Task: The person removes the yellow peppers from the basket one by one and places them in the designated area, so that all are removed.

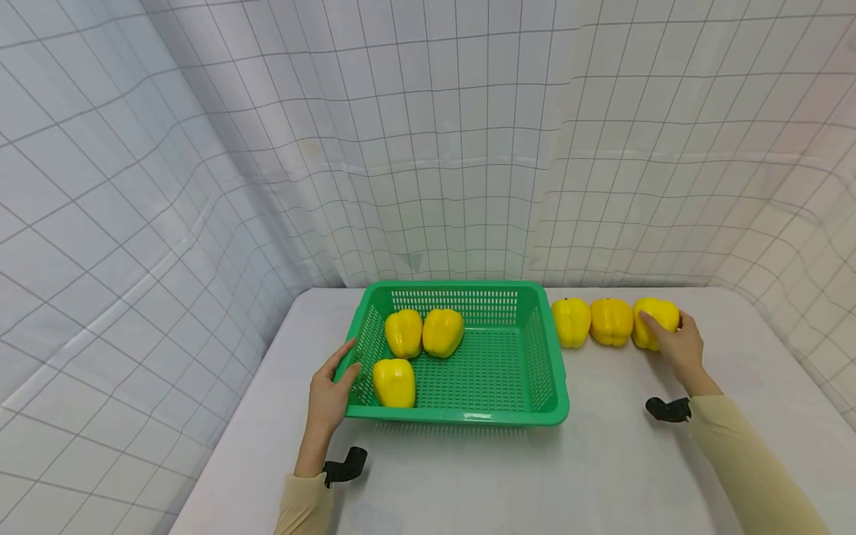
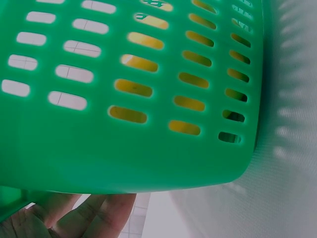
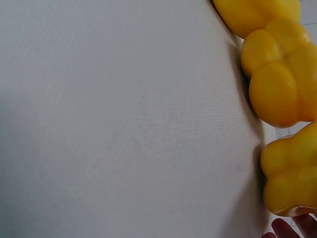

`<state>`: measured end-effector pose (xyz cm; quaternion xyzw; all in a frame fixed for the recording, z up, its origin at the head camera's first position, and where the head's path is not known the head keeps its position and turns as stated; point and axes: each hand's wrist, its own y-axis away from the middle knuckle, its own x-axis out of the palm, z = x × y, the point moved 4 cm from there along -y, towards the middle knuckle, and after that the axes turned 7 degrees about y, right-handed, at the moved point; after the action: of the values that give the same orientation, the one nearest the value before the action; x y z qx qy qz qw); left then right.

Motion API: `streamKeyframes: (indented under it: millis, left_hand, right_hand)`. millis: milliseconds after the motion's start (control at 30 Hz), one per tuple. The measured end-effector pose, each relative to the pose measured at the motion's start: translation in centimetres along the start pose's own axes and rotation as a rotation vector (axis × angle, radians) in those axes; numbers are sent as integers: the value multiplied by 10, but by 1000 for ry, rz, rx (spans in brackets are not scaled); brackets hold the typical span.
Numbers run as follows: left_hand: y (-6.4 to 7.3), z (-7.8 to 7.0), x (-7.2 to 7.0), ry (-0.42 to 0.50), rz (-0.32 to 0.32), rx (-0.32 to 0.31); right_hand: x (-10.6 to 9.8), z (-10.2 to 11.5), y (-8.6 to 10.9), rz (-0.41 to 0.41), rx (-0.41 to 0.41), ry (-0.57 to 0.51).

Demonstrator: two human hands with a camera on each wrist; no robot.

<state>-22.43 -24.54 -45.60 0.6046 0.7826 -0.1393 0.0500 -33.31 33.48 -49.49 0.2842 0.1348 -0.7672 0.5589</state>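
Note:
My left hand (image 1: pixel 326 396) holds the left rim of a green plastic basket (image 1: pixel 455 417), the thumb at the rim. In the left wrist view, its fingers (image 2: pixel 111 215) show beside the slotted basket wall (image 2: pixel 89 148). Three yellow bell peppers lie in the basket: two side by side at the back left, one pepper (image 1: pixel 394 383) at the front left. To the right of the basket, my right hand (image 1: pixel 683 355) grips the rightmost bell pepper (image 1: pixel 652 310) of a row of three, thumb on top and fingers round its right side. Only fingertips (image 3: pixel 283 229) show in the right wrist view.
Two more yellow bell peppers, one pepper (image 1: pixel 571 322) by the basket and a middle pepper (image 1: pixel 611 322), stand along the back of the white table (image 1: pixel 602 475). Grid-patterned curtains (image 1: pixel 435 148) hang behind and at both sides. Each wrist wears a black camera mount (image 1: pixel 346 467).

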Motion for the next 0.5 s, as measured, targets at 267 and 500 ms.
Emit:
streamKeyframes:
  millis: [267,500]
  left_hand:
    - [1,-1,0,6,2,4]
    - [1,-2,0,17,7,5]
  right_hand:
    - [1,-2,0,22,-22,22]
    - [1,-2,1,44,-29,38]
